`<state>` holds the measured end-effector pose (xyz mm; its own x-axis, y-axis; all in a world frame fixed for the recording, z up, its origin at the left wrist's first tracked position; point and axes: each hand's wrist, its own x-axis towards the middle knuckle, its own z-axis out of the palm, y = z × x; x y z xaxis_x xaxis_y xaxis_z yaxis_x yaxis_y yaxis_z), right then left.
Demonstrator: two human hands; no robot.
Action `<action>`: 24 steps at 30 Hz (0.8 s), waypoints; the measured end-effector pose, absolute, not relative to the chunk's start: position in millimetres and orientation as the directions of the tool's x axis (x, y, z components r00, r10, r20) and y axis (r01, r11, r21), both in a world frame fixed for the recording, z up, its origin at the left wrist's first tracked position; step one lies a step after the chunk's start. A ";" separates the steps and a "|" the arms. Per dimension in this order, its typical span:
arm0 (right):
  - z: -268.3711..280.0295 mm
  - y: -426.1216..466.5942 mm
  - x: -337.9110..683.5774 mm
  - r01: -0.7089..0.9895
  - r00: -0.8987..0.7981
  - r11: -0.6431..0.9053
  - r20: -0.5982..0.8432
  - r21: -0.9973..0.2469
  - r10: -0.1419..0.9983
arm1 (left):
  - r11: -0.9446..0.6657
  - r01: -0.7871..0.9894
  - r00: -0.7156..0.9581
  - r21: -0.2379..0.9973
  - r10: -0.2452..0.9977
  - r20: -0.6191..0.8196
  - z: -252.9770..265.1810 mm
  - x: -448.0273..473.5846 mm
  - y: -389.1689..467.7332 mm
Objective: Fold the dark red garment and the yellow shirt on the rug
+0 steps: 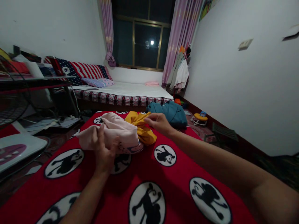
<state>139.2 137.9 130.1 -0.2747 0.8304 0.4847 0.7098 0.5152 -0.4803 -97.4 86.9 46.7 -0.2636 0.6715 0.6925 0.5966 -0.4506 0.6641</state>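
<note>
A red blanket (177, 183) fills the foreground, its white ovals printed with dark monkey figures. On it lies a crumpled pale pink cloth (121, 129); the print along its lower right edge is too blurred to read. The left hand (104, 152) is set against the near side of this cloth with its fingers apart, and whether they grip the fabric I cannot tell. To the right, the right hand (157, 122) pinches the upper edge of a bunched yellow cloth (147, 135) between thumb and fingers; the yellow cloth sits on the blanket, touching the pink one. Just beyond the right hand, a teal bundle of fabric (174, 112) rests at the blanket's far right corner. Off to the left is a white panel (35, 143) bearing a pink oval whose markings are too small to make out. On the right, a small blue object (203, 114) sits on a yellow-topped stool (200, 117). Farther back at the left, a dark surface (46, 81) carries a jumble of things, among them a white cylinder (35, 69). At the back, a bed (135, 89) holds a folded pink cloth (151, 83) and stands below a dark window (142, 37) flanked by purple curtains (181, 28).
</note>
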 end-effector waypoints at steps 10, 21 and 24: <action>94.9 229.6 296.5 0.941 0.336 -0.323 0.198 -0.097 0.921 | -0.455 0.674 0.007 0.582 0.792 0.611 9.6 -71.6 117.1; 62.0 219.9 289.6 0.939 0.305 -0.341 0.366 0.035 0.879 | -0.373 0.759 -0.084 0.534 0.757 0.648 8.2 -66.2 111.3; 62.5 207.7 277.5 0.916 0.372 -0.400 0.422 -0.024 0.827 | -0.411 0.703 -0.097 0.580 0.752 0.652 4.3 -70.0 112.4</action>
<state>277.5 207.7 62.5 0.3717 0.8270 0.4218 0.9164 -0.3996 -0.0240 -70.0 112.4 4.3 -0.0972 0.7524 0.6515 0.7033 -0.4113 0.5799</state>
